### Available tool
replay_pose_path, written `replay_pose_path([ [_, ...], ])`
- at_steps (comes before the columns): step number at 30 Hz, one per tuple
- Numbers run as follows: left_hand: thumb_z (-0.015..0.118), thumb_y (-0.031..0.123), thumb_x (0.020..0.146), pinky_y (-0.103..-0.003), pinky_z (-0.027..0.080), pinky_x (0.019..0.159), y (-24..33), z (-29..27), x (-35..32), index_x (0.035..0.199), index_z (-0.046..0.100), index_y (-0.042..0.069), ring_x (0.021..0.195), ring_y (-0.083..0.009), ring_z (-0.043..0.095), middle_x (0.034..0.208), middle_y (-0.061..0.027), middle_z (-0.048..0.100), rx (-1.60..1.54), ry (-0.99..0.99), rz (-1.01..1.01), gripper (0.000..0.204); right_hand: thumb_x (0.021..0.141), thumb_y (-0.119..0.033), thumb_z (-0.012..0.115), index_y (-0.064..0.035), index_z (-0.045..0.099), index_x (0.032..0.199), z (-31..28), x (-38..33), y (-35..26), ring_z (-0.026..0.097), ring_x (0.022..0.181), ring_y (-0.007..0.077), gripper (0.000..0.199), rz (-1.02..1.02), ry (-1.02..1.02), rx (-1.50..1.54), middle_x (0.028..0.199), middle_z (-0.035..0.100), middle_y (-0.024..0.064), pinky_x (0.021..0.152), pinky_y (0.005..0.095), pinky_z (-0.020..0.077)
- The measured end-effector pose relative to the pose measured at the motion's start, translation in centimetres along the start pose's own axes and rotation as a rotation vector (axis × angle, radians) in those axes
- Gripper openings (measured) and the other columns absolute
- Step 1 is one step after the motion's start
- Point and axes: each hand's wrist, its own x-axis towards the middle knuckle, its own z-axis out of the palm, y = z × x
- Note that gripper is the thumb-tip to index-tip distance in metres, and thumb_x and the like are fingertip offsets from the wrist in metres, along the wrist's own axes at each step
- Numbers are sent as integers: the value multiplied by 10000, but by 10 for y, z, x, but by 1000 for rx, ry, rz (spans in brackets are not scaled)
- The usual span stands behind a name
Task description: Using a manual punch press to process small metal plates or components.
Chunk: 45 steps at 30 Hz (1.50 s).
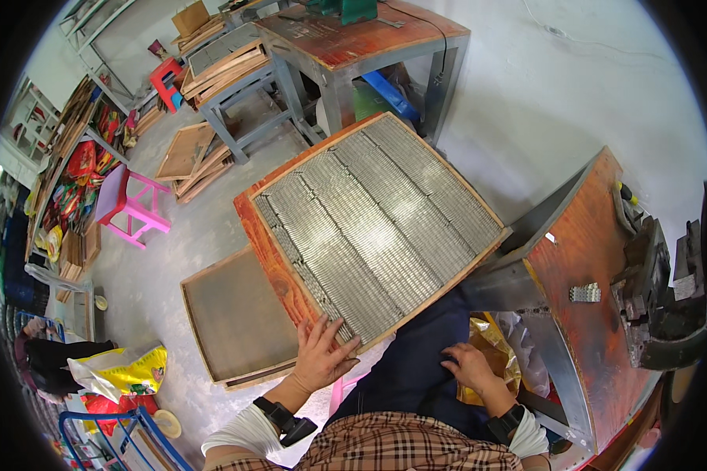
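Touching metal-filled tray [432, 293] with left hand [320, 359] spread, right hand [473, 369] half-curled; left of both, yellow bag [145, 371] (print illegible).

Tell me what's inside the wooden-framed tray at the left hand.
The tray holds small silvery metal pieces, packed in close rows across it. Its floor is hidden beneath them, and the left hand covers a bit of the near corner.

1 wood-rimmed tray [440, 288] full of silvery metal pieces [385, 228] in tight rows, askew on reddish board [271, 263]
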Motion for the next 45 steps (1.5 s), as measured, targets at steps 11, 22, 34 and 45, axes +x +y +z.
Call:
replay_pose_path([
  [11, 682, 394, 758, -594, 257, 964, -16, -5, 14, 1124, 631, 258, 1204, -339, 418, 1249, -85, 514, -50, -28, 152, 394, 771, -176, 687, -59, 662, 971, 10, -11, 14, 595, 948, 331, 233, -3, 121, 62, 958, 631, 140, 844, 390, 481],
  [22, 663, 172, 766, -530, 317, 963, -83, -10, 54, 1048, 618, 80, 1149, -334, 463, 1114, -82, 589, -32, 239, -82, 301, 745, -153, 708, -60, 667, 955, 15, -11, 17, 620, 870, 331, 233, 43, 135, 88, 927, 633, 147, 776, 379, 509],
  [34, 547, 62, 781, -586, 255, 1017, -217, -22, 142, 1329, 477, 185, 1317, -344, 314, 1386, -76, 426, 347, 82, -679, 566, 723, -111, 728, -52, 661, 955, 23, -9, 20, 632, 837, 317, 249, 100, 138, 89, 889, 638, 139, 746, 372, 517],
  [45, 566, 58, 758, -613, 243, 1029, -204, -24, 138, 1294, 522, 142, 1319, -344, 323, 1370, -65, 445, 520, 16, -488, 545, 721, -88, 726, -57, 650, 946, 20, -2, 14, 634, 830, 309, 239, 136, 117, 104, 861, 630, 134, 731, 372, 516],
])
